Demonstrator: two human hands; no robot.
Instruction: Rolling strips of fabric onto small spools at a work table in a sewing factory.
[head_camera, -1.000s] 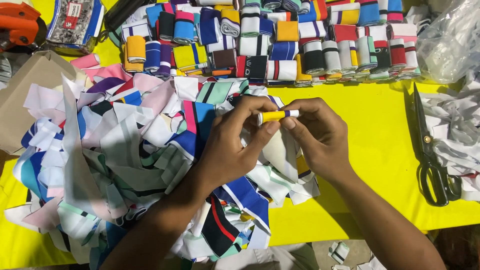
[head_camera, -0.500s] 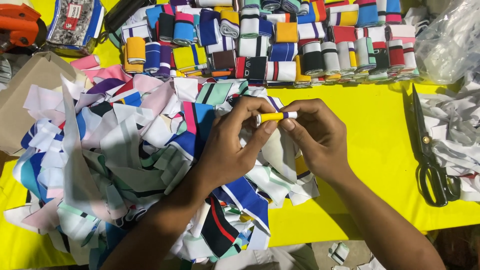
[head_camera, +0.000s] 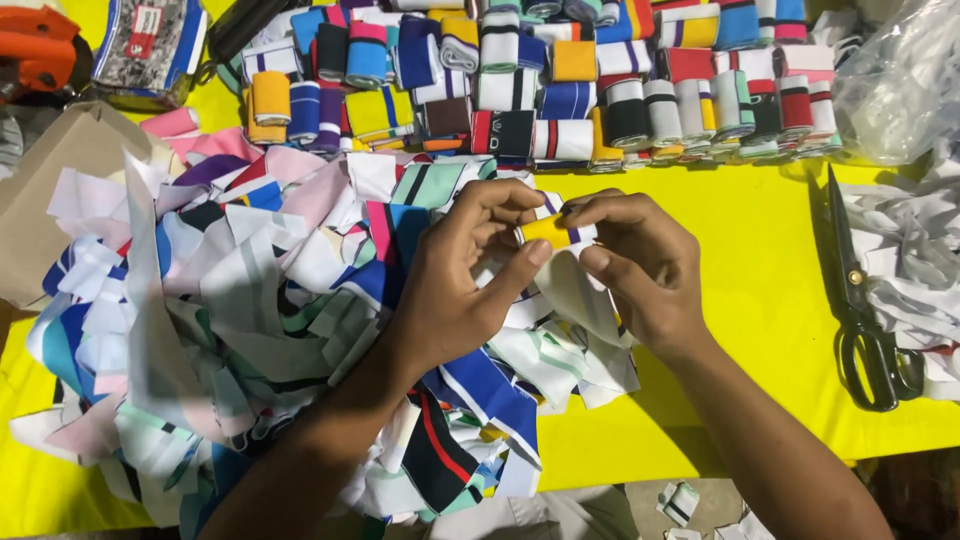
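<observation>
A yellow table (head_camera: 740, 300) carries loose fabric strips (head_camera: 250, 300) — rolled strips (head_camera: 560, 90), black scissors (head_camera: 865, 300).

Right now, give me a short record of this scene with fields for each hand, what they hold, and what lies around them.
left hand: pinches one end of a small fabric roll
right hand: grips the other end of the same roll
small fabric roll: yellow with white and a dark stripe, held above the pile
loose fabric strips: heaped pile, many colours, under and left of the hands
finished rolls: rows along the far edge
scissors: black, lying shut to the right
table cover: yellow
</observation>
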